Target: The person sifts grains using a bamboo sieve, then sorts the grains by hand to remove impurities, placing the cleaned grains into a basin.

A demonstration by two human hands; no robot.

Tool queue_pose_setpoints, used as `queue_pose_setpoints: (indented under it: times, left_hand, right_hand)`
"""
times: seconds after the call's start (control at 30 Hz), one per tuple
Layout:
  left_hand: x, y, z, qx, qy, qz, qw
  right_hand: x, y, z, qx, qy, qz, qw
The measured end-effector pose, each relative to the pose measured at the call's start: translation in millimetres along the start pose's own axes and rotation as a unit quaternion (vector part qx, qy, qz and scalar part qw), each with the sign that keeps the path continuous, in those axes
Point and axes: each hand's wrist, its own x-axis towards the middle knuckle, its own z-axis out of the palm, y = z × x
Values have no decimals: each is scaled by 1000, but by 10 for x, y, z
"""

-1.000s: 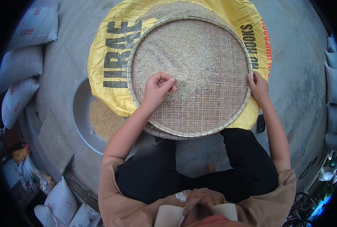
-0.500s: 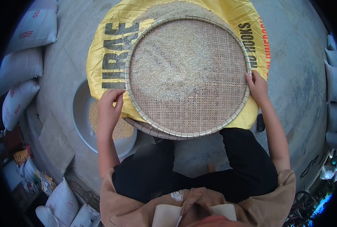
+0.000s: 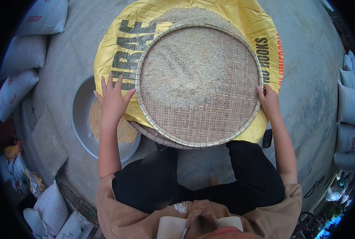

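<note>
Grey concrete (image 3: pixel 313 75) runs across the scene, white sacks (image 3: pixel 24 51) stacked at upper left, and here's the round woven tray (image 3: pixel 225 119), just right of centre! Pale grain (image 3: pixel 185 71) covers much of its upper and left part, with bare weave toward the lower right. The right hand (image 3: pixel 270 102) has the rim at the right, fingers curled, thumb over the edge. Over on the left, the left hand (image 3: pixel 113 104) is wide open, fingers fanned, nothing in it, thumb tip right beside the rim. Beneath the tray spreads a yellow sheet (image 3: pixel 257 129); at lower left, a metal basin (image 3: pixel 78 131) holds golden grain (image 3: pixel 126 133).
</note>
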Motion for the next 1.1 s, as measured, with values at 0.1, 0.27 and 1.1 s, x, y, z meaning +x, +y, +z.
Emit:
queue_pose_setpoints:
  times: [0.1, 0.27, 1.1]
  left_hand:
    - [63, -97, 303, -21, 1, -58, 998]
    - [9, -185, 635, -94, 28, -80, 992]
    - [1, -209, 815, -158, 127, -61, 977]
  right_hand:
    - [0, -233, -90, -149, 98, -42, 983]
    - [55, -1053, -39, -66, -19, -289, 955]
    - [339, -1171, 505, 84, -201, -271, 938]
